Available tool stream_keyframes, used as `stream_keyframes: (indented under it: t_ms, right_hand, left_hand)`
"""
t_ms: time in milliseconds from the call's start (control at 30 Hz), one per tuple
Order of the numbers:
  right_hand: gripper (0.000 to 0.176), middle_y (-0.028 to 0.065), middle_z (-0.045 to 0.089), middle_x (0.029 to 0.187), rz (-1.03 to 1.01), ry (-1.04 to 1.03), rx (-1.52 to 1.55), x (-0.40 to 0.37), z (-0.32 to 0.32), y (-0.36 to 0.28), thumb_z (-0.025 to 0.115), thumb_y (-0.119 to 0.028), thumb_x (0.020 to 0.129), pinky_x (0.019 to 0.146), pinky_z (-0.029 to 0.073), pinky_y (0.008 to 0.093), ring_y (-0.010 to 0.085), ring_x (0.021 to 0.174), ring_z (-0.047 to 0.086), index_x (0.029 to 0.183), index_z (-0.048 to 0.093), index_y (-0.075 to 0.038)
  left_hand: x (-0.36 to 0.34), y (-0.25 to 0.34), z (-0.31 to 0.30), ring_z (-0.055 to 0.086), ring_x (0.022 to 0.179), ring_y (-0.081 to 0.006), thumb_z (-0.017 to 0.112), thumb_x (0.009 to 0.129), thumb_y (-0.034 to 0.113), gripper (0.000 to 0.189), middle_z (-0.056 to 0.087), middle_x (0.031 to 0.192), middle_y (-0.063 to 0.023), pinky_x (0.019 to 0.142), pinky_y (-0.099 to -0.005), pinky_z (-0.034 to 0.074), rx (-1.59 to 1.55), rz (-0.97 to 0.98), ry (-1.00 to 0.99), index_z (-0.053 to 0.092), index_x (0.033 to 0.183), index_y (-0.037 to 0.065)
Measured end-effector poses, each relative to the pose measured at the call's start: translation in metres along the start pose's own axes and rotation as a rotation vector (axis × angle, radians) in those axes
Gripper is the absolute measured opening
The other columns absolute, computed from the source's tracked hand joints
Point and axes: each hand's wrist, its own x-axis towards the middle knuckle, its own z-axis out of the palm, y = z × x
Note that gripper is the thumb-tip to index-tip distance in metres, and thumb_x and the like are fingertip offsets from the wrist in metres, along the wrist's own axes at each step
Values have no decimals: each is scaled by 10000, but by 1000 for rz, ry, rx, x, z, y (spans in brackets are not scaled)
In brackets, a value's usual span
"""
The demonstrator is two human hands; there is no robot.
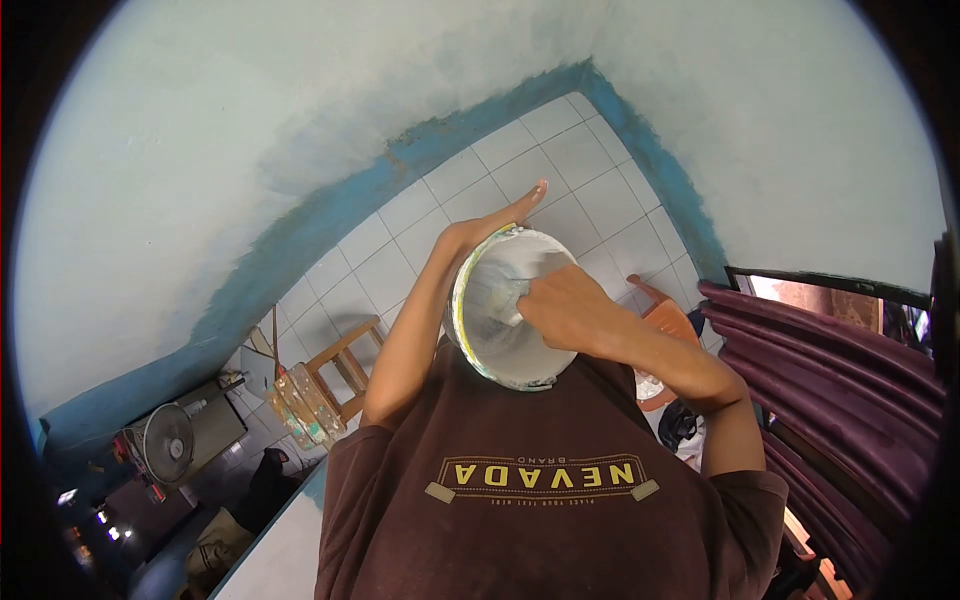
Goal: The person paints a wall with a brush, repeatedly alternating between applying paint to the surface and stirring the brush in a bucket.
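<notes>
A white bucket [550, 374] with a paint-smeared yellowish rim is tilted against the front of my dark shirt. Around its far left side reaches my left hand [497, 221], its thumb stretched out past the rim and the other fingers hidden behind the bucket. Inside the opening, my right hand [568, 308] is closed round something pale and paint-covered that I cannot make out. Whitish paint coats the inner wall of the bucket.
Pale walls with a blue lower band [350, 205] meet in a corner above white floor tiles [455, 185]. A paint-spattered wooden ladder or stool [307, 405] and a fan [167, 442] stand at left. An orange chair [668, 318] and purple curtain [820, 350] are at right.
</notes>
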Motion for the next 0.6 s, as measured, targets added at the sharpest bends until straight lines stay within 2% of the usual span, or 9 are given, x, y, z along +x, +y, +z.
stream_keyframes:
  t_ms: [167, 267, 400, 433, 467, 500, 533, 567, 600]
  right_hand:
    - [76, 161, 684, 705, -257, -264, 41, 10, -19, 1, 706, -85, 669, 582, 528, 436, 321, 672, 704, 730, 726, -45]
    - [64, 162, 685, 721, -260, -211, 47, 20, -37, -7, 697, -69, 673, 581, 526, 442, 328, 690, 705, 725, 723, -41]
    - [57, 172, 678, 707, -184, 6, 34, 26, -12, 6, 698, -60, 673, 572, 521, 453, 335, 675, 699, 720, 720, -36]
    - [152, 160, 666, 685, -125, 99, 24, 26, -12, 11, 682, -68, 698, 567, 522, 441, 328, 646, 691, 841, 735, -64]
    - [254, 148, 655, 663, -65, 193, 13, 27, -13, 15, 667, -75, 723, 562, 523, 429, 321, 618, 683, 962, 750, -92]
    - [254, 148, 655, 663, -71, 192, 12, 26, -14, 17, 667, -75, 723, 562, 523, 429, 321, 618, 683, 962, 750, -92]
    - [150, 171, 665, 683, -47, 77, 16, 23, -15, 17, 669, -60, 710, 564, 522, 440, 328, 643, 693, 844, 736, -61]
    - [61, 194, 675, 703, -21, -38, 22, 20, -15, 15, 671, -44, 696, 566, 521, 452, 336, 669, 703, 725, 722, -30]
    - [61, 194, 675, 703, -25, -37, 18, 18, -17, 16, 671, -44, 696, 566, 521, 452, 336, 669, 703, 725, 722, -30]
  left_hand:
    - [-6, 7, 2, 396, 1385, -435, 337, 696, 1009, 1376, 393, 1471, -366, 1122, -581, 306, -30, -62, -39, 413, 1430, -151]
    - [-2, 14, -5, 338, 1430, -439, 327, 710, 1002, 1361, 337, 1509, -380, 1145, -576, 280, -50, -117, -17, 443, 1396, -168]
    - [-21, 25, -8, 205, 1495, -434, 298, 739, 986, 1278, 212, 1591, -333, 1182, -563, 213, 24, -81, -68, 251, 1554, 2]
    - [-31, 33, -10, 173, 1506, -431, 289, 748, 981, 1246, 178, 1611, -314, 1190, -557, 193, 41, -35, -47, 166, 1600, 80]
    - [-30, 35, -14, 173, 1506, -431, 289, 748, 981, 1246, 178, 1611, -314, 1190, -557, 193, 40, -29, -39, 166, 1600, 80]
    - [-31, 34, -16, 157, 1511, -431, 284, 752, 978, 1204, 147, 1624, -298, 1195, -558, 177, 33, -47, -47, 95, 1607, 151]
    - [-32, 32, -17, 140, 1515, -430, 280, 757, 975, 1169, 116, 1637, -282, 1199, -559, 160, 26, -68, -54, 24, 1613, 221]
    - [-31, 28, -17, 140, 1515, -430, 280, 757, 975, 1169, 116, 1637, -282, 1199, -559, 160, 23, -71, -52, 24, 1613, 221]
    - [-27, 25, -19, 152, 1511, -432, 293, 745, 981, 1214, 138, 1626, -298, 1194, -567, 172, 8, -33, -33, 78, 1609, 156]
